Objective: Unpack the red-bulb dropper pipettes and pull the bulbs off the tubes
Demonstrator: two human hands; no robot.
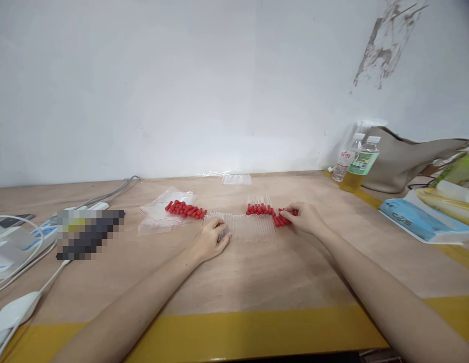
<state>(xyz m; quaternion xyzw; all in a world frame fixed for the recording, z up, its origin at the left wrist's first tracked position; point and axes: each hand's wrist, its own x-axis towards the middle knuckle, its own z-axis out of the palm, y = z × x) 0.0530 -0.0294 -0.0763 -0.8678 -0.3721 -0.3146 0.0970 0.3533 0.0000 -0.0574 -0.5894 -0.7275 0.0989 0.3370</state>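
Note:
My left hand (213,238) rests over the left end of a row of thin clear tubes (249,229), fingers bent. Tubes show in the gap between its thumb and fingers. At the row's right end, my right hand (303,218) pinches a small red rubber bulb (294,213) with thumb and fingertips. More red bulbs (280,221) lie just below those fingertips, partly hidden. Behind the row, several red bulbs (259,208) sit side by side with clear tubes (259,199) stretching away from them. A larger heap of red bulbs (185,209) lies left of the row.
Clear plastic bags (155,224) lie under the left heap. Cables, a power strip (49,229) and a white adapter (17,310) are at left. At right stand a bottle of yellow liquid (359,166), a grey bag (389,161) and a blue tissue pack (423,222). A wall closes the back.

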